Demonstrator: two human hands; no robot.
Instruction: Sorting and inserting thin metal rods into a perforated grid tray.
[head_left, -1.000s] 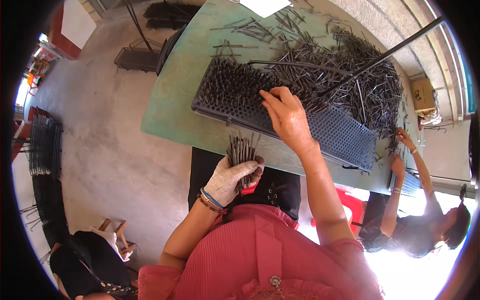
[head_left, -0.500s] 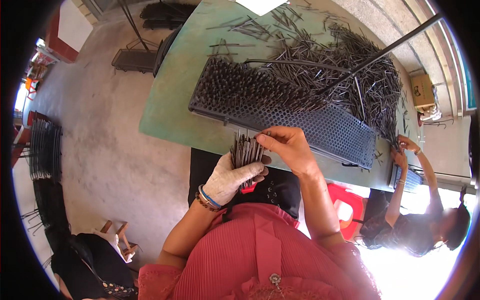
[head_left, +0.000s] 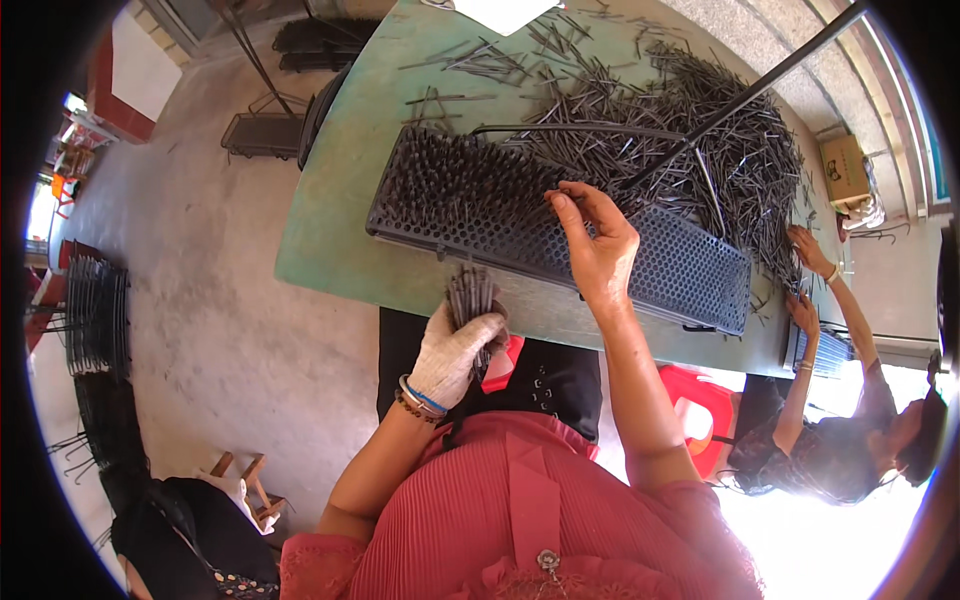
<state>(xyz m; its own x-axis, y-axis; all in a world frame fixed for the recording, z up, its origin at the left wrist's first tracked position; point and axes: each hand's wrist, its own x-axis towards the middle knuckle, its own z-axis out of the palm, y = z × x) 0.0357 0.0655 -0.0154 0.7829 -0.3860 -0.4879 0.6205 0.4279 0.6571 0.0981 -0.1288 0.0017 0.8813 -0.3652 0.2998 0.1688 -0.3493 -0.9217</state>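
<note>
My left hand (head_left: 455, 352), in a pale work glove, is closed round an upright bundle of thin dark rods (head_left: 470, 296). It is just in front of the table's near edge. Over the middle of a dark perforated tray (head_left: 690, 268), my right hand (head_left: 600, 235) is bare, with thumb and fingertips pinched together. What lies in that pinch is too small and dark against the tray to make out. Many rods (head_left: 450, 185) stand upright in the holes of the tray's left part, and bare holes show on its right.
The tray sits on a green table (head_left: 330, 235). Behind it lies a heap of loose dark rods (head_left: 730, 150), crossed by a long metal bar (head_left: 770, 85). At the right, a co-worker's hands (head_left: 805, 310) are at another tray (head_left: 828, 362). A red stool (head_left: 700, 400) stands below the table.
My right hand has left the bundle and moved up over the tray, beside the standing rods. My left hand has come slightly down and left with the bundle.
</note>
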